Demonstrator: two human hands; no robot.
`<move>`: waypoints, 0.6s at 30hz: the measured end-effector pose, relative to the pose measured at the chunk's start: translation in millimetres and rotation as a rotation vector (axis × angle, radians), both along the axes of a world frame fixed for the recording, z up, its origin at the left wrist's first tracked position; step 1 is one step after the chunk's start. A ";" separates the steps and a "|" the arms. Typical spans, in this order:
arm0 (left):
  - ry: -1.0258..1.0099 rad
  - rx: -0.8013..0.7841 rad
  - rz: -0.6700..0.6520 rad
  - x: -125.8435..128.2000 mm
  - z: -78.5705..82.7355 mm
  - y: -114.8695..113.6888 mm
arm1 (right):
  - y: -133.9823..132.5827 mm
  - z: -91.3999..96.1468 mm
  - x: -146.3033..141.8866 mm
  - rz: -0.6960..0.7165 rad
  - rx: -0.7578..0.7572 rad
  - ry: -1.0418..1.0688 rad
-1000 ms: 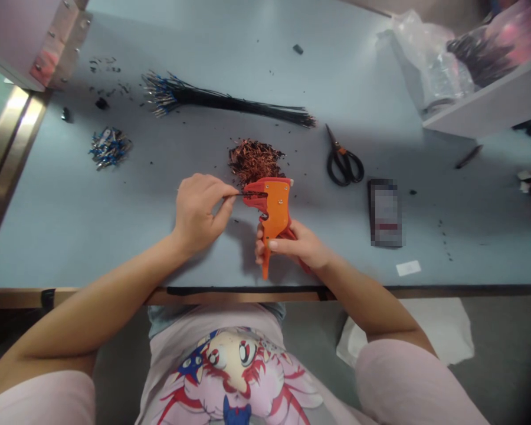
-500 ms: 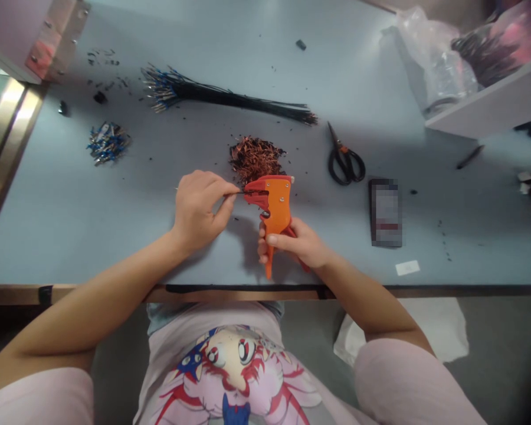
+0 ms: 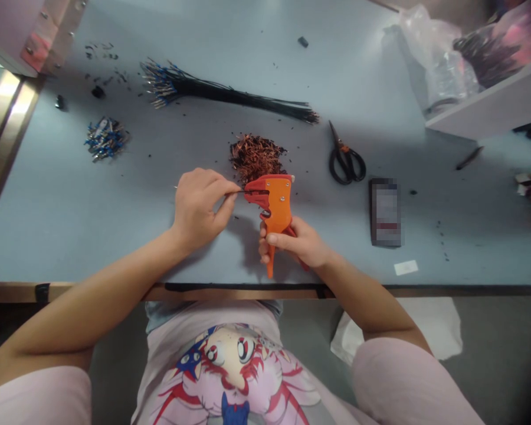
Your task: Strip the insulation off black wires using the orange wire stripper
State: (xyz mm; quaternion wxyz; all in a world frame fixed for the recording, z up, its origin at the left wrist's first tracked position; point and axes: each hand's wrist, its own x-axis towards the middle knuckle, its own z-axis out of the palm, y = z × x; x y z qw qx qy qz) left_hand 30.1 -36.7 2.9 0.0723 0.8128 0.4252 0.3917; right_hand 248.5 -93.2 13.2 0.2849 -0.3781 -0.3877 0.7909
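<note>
My right hand (image 3: 298, 241) is wrapped round the handles of an orange and red wire stripper (image 3: 278, 203). Pinched between the thumb and forefinger of my left hand (image 3: 206, 200) is a thin black wire (image 3: 242, 190). Its end sits in the red jaws of the tool; most of its length is hidden by my left hand. Right behind the jaws lies a heap of copper and black wire scraps (image 3: 257, 156). Farther back, a bundle of black wires (image 3: 234, 97) stretches across the table, with blue and metal terminals at its left end.
To the left is a pile of blue terminals (image 3: 106, 139). Black-handled scissors (image 3: 347, 162) and a phone (image 3: 385, 212) lie to the right. A white label (image 3: 406, 268) is near the front edge. Plastic bags (image 3: 442, 65) fill a bin at the back right.
Hardly anything differs: both hands keep their hold on the wire and the wire stripper. The whole view has shifted very slightly.
</note>
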 end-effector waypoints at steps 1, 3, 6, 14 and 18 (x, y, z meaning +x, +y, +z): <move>0.010 -0.006 0.002 0.0 0.0 -0.2 | 0.0 -0.2 0.1 0.000 0.006 -0.003; 0.032 -0.023 0.012 0.0 -0.2 -0.5 | -0.3 -0.4 0.2 -0.008 0.020 -0.012; 0.032 -0.021 0.006 0.1 -0.5 -0.4 | -1.2 -0.8 -0.4 -0.022 0.031 -0.027; 0.042 -0.008 -0.056 0.7 -0.7 0.4 | -4.0 -4.4 -5.0 -0.045 0.047 -0.088; 0.108 -0.045 -0.042 -0.6 -2.5 2.2 | -3.3 -5.4 -6.0 -0.062 0.004 -0.051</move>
